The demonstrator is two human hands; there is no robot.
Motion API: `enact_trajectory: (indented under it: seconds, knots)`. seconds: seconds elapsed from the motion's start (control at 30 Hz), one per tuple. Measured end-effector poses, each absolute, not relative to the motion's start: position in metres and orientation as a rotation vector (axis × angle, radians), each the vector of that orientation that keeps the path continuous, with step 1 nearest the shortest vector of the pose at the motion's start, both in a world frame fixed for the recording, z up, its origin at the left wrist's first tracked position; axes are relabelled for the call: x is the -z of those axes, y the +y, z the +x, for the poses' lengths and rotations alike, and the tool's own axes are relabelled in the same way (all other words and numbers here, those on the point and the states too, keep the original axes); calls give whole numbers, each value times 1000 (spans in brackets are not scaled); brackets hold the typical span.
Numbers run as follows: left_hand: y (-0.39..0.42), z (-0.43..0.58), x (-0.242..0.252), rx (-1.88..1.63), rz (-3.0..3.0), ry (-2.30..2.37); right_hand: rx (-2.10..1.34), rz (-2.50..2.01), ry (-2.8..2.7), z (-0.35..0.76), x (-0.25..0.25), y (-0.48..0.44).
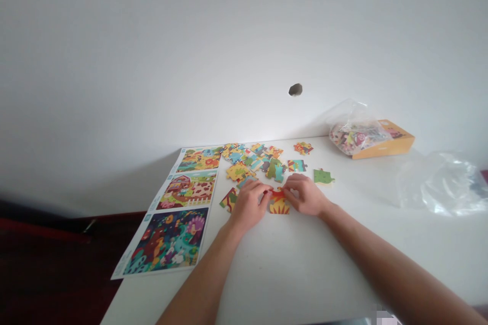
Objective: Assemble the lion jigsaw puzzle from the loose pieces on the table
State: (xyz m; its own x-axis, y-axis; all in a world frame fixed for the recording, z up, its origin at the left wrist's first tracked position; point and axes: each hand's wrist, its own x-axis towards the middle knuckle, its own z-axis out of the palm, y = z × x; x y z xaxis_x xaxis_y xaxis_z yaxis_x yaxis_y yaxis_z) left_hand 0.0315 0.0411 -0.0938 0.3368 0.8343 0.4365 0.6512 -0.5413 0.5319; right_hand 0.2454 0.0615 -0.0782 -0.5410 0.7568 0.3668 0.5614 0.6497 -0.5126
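My left hand [248, 204] and my right hand [306, 194] meet over the white table, fingertips pinched on either side of a red-and-orange puzzle piece [278, 194]. Just below it, towards me, lies a yellow puzzle piece [279, 208] with orange spiky leaves; whether the two are joined I cannot tell. Partly tucked behind my left hand is a green, red and yellow piece [229, 200]. Beyond my hands are a heap of loose puzzle pieces [253, 158], a blue-and-yellow piece [297, 165] and a green piece [323, 176].
On the left lies a sheet with three printed pictures [188, 190]. An orange box [385, 150] holding a clear bag of pieces [356, 134] stands at the back right. Crumpled clear plastic [446, 183] lies at the right. The wall [244, 51] behind has a hole [295, 90].
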Motion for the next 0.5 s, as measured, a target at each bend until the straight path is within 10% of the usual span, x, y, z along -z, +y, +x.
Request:
enact_trajectory:
  seconds: [0.5]
  knots:
    - [34,34,86,-775,2440,1186,-108,-1704,-2095,267,98,87]
